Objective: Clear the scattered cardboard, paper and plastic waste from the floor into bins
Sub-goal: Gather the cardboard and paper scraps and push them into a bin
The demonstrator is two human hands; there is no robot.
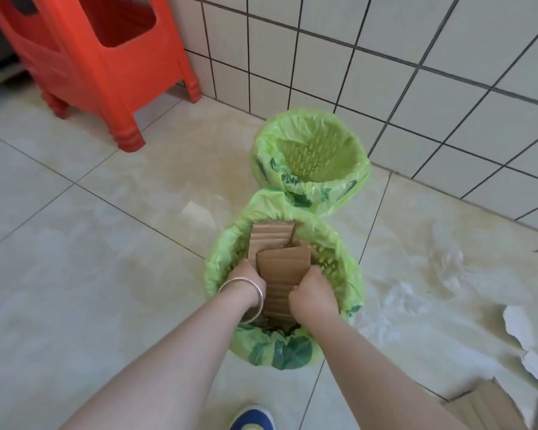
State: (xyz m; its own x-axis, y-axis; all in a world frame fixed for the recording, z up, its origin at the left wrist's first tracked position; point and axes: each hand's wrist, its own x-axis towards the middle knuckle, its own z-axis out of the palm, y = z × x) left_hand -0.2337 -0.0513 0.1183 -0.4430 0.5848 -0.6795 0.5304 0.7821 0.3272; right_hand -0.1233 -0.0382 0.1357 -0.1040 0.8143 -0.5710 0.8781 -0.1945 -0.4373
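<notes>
Two bins lined with green plastic bags stand on the tiled floor. The near bin (345, 274) holds several pieces of brown corrugated cardboard (283, 274) standing on end. My left hand (249, 282), with a silver bangle on its wrist, grips the cardboard's left edge inside this bin. On the right edge, my right hand (312, 294) grips the same cardboard. The far bin (311, 150) by the wall looks empty.
Torn white paper (522, 333) and clear plastic film (416, 293) lie on the floor at right, with more cardboard (485, 408) at the bottom right. A pale scrap (198, 214) lies left of the bins. A red plastic stool (106, 57) stands at upper left. My blue shoe (252, 418) shows below.
</notes>
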